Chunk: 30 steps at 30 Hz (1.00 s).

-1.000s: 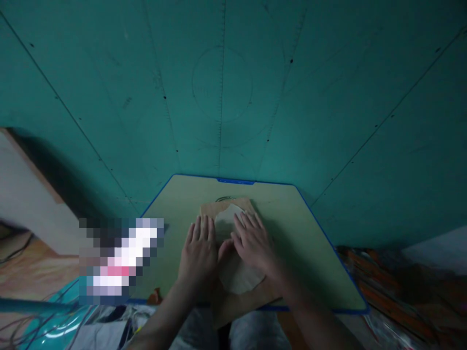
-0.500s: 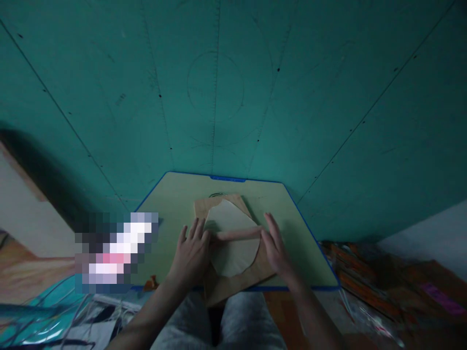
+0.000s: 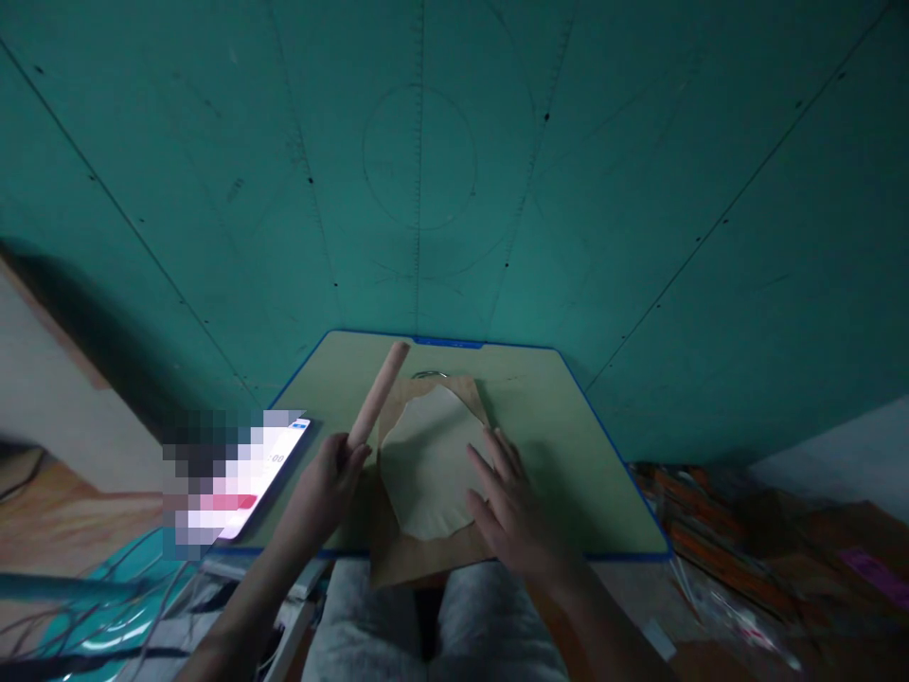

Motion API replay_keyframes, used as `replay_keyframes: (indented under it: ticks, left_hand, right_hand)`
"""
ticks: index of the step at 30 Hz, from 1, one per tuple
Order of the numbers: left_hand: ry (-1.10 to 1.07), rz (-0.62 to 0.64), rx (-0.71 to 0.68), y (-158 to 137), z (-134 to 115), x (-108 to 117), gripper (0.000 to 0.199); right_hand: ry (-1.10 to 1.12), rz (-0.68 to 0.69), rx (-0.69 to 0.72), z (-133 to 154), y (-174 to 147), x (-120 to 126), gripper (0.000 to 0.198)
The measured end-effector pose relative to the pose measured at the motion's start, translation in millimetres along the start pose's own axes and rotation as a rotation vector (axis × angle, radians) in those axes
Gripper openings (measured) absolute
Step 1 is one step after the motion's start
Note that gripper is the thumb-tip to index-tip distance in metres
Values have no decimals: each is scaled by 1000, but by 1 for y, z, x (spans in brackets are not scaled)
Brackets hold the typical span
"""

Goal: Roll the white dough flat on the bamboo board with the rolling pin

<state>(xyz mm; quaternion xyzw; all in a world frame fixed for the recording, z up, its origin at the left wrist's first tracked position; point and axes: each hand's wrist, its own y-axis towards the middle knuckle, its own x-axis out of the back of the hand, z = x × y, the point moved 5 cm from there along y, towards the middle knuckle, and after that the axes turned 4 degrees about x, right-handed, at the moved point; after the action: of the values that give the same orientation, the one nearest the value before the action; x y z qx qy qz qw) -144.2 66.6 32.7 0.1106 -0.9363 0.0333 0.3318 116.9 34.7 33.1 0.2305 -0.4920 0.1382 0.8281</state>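
Observation:
My left hand (image 3: 341,478) grips the lower end of a wooden rolling pin (image 3: 380,393), which is raised and tilted with its free end pointing away from me. A thin, pale sheet of rolled dough (image 3: 430,464), roughly round, lies flat on a wooden board (image 3: 404,564). Over the dough's right edge is my right hand (image 3: 504,497), with its fingers spread and nothing held. Whether its fingertips touch the dough I cannot tell. The board's near edge sticks out past the table's front edge.
The board lies on a pale table (image 3: 568,436) with a blue rim, against a green wall (image 3: 639,237). A lit phone (image 3: 274,464), partly blurred out, is at the table's left. Cables and a teal stool-like item (image 3: 106,625) are lower left; cardboard (image 3: 816,559) lies at right.
The rolling pin has come off the dough and swung up left in my left hand. My right hand has let go of its other end and moved down onto or over the dough's right edge.

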Motion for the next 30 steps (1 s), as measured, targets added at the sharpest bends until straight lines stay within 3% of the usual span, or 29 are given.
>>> replay_keyframes:
  ticks: [6,11,16,30]
  left_hand:
    - [-66,-23,26,7,4,-6,49]
    - [-109,0,-16,5,0,-15,46]
    - [-121,-38,26,8,4,-16,54]
    - [-244,13,40,13,-3,-23,60]
  right_hand:
    - [-138,106,77,23,43,-9,48]
    - [-129,165,51,21,35,-9,49]
    - [-134,133,40,16,32,-2,47]
    - [-105,143,86,29,16,-17,55]
